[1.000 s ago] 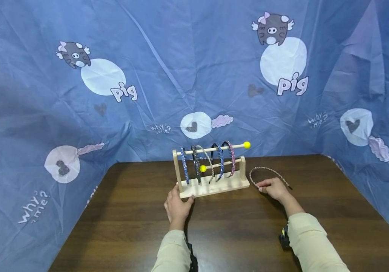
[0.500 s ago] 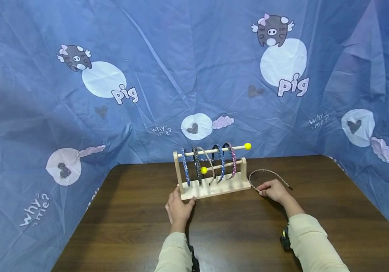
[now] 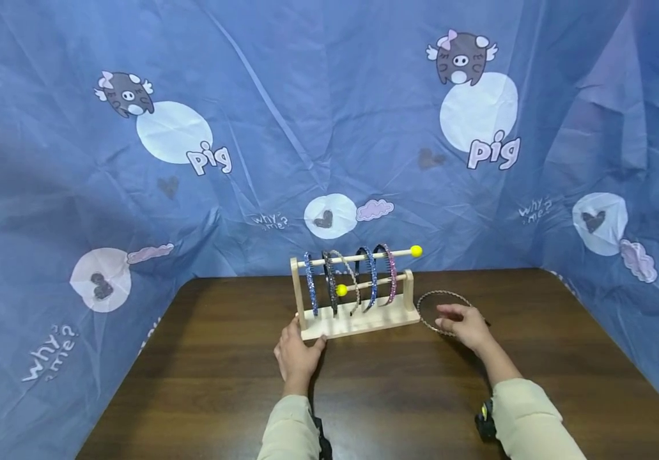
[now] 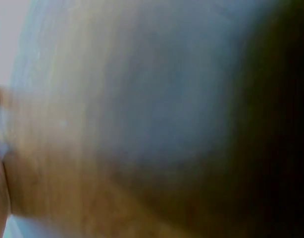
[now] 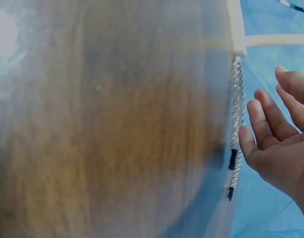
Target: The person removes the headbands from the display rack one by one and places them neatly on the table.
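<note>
Right hand (image 3: 466, 327) released, fingers loose over braided headband (image 3: 443, 292). Headband's flat on tabletop (image 3: 392, 396), just right of wooden headband stand (image 3: 375, 324). Left hand (image 3: 297, 356) grips stand's left base end, thumb at front edge.

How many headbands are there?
6. Five hang on the wooden rack, left to right: blue headband, black headband, beige headband, second blue headband, pink headband. The sixth, a braided headband, lies on the table by the right hand.
</note>
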`<action>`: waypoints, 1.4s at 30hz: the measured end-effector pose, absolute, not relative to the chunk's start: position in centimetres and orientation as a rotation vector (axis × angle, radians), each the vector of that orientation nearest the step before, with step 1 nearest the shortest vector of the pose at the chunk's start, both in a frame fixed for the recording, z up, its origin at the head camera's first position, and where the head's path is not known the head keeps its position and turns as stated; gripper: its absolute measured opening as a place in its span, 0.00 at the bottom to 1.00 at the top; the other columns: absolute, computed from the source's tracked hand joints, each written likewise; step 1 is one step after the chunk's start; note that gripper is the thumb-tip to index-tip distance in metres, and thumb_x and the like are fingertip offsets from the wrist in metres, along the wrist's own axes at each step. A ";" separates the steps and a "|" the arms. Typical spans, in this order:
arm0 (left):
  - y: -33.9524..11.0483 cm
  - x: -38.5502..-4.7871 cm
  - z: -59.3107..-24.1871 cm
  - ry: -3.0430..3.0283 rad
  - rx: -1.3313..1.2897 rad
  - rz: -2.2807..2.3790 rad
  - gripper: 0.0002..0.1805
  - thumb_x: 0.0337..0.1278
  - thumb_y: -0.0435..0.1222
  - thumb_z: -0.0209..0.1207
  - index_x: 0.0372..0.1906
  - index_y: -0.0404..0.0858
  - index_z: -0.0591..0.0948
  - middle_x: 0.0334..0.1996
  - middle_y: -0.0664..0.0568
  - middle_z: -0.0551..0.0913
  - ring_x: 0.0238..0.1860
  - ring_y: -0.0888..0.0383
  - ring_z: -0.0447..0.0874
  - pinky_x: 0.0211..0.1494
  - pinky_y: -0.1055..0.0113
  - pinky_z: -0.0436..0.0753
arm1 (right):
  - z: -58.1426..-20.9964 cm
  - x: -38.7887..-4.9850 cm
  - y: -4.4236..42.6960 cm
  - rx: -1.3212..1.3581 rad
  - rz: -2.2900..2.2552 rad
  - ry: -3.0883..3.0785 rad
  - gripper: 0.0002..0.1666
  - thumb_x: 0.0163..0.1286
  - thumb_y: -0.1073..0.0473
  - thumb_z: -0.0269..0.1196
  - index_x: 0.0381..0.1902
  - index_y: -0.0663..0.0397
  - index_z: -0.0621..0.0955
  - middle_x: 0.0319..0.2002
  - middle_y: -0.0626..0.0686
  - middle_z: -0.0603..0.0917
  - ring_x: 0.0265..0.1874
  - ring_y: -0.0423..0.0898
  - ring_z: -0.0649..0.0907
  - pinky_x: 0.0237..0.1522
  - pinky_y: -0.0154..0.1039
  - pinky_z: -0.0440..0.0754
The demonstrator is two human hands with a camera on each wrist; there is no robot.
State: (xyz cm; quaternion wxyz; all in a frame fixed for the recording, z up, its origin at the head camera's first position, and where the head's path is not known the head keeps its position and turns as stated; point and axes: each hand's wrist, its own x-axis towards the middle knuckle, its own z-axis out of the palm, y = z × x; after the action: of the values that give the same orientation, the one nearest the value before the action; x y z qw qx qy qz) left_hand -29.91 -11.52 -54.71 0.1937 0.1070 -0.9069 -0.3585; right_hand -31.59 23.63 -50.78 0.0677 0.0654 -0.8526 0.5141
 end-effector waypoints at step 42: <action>-11.8 -29.9 -55.0 -2.536 0.300 -1.032 0.43 0.37 0.50 0.71 0.61 0.38 0.69 0.54 0.43 0.74 0.56 0.45 0.70 0.57 0.52 0.60 | -47.9 -32.0 13.8 0.374 2.095 -2.006 0.24 0.57 0.75 0.62 0.52 0.74 0.71 0.42 0.72 0.76 0.36 0.41 0.79 0.41 0.31 0.75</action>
State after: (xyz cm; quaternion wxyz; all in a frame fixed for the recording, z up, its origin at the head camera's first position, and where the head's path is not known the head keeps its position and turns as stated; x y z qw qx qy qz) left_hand -29.93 -11.82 -54.97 0.1924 0.1068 -0.9035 -0.3678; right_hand -32.00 13.82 -47.87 0.1083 0.1272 -0.6819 0.7121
